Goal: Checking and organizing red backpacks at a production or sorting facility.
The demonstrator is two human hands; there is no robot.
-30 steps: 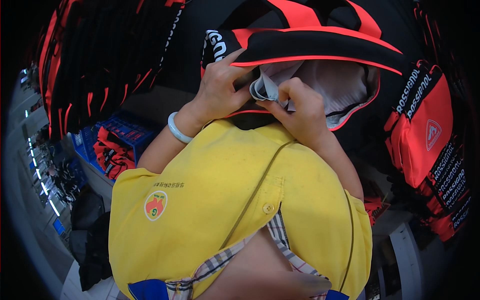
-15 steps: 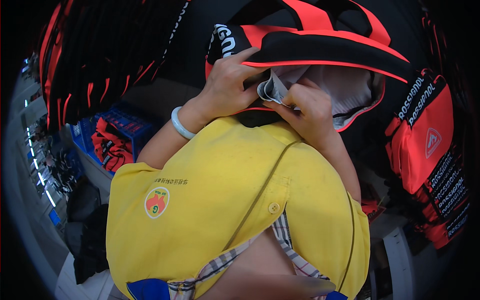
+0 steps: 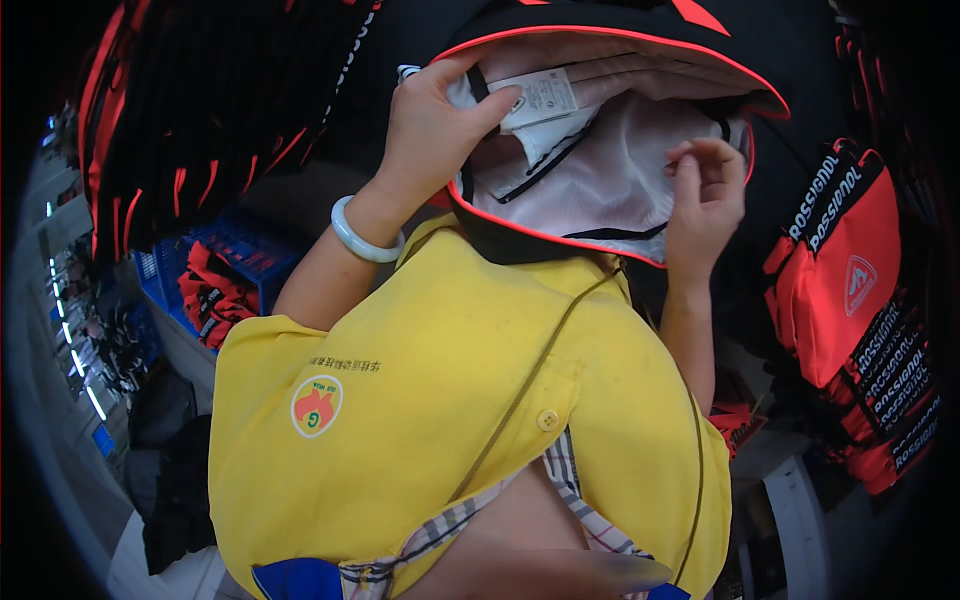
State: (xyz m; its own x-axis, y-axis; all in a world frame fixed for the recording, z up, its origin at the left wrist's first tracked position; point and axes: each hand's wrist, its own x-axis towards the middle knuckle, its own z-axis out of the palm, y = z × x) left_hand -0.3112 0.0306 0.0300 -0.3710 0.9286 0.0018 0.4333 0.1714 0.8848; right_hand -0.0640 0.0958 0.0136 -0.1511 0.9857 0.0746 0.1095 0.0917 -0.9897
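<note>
Head — printed label (image 3: 547, 92) inside bag (image 3: 640, 165)

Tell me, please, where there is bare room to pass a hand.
Inside the open black-and-red fabric bag, the pale lining lies bare between the white rectangular label and the right hand. It is crowded by the left hand gripping the rim beside the label, and farther right, at the overlapping red-and-black bags.

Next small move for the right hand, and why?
Probably lower the right hand onto the near red-edged rim to steady the bag: it looks empty, loosely curled, while the left hand holds the opening's left side, thumb by the white label.
</note>
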